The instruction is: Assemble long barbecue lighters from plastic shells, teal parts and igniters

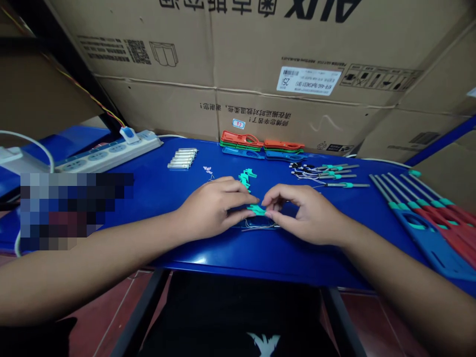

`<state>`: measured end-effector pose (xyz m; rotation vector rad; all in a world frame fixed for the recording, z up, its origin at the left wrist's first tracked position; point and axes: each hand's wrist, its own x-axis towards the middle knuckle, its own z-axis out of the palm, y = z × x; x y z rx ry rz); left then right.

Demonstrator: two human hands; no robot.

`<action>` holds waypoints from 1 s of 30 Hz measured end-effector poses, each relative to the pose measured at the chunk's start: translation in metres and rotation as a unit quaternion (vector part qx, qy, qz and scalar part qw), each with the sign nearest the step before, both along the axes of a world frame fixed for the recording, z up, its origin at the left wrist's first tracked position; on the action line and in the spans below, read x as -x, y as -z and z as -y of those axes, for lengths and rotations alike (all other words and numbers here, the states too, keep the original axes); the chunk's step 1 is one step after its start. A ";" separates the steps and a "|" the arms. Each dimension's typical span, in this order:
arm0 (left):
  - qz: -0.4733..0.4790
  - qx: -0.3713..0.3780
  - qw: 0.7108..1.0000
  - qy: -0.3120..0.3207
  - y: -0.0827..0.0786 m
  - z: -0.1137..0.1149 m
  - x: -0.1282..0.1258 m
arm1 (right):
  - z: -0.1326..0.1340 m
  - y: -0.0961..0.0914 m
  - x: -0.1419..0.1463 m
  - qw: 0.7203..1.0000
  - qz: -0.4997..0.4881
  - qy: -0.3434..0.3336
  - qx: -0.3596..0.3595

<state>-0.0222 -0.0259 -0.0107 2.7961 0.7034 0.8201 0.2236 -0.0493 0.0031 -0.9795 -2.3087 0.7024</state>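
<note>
Left hand (211, 208) and right hand (307, 215) pinch a teal piece (256, 210).
Both grips are clamped on it from either side, just above a wired part (260, 224) on the blue surface (193, 253). Behind, a carton (297, 49) reads "AUX" upside down; its white label (308, 80) shows "25".

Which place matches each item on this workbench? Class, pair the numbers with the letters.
Things:
1. White power strip
2. Teal plastic piece
3. Stacked orange, green and blue plastic frames
4. Red and blue frames with metal rods

Places:
A. Right end of the blue table
B. Far edge, against the cardboard cartons
C. Between the left hand and right hand
D. Far left corner of the table

Pairs: 1-D, 2-C, 3-B, 4-A
</note>
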 end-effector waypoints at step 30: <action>-0.112 0.223 0.968 -0.009 0.009 -0.014 -0.002 | -0.007 0.019 -0.004 0.978 0.123 -0.151 -0.074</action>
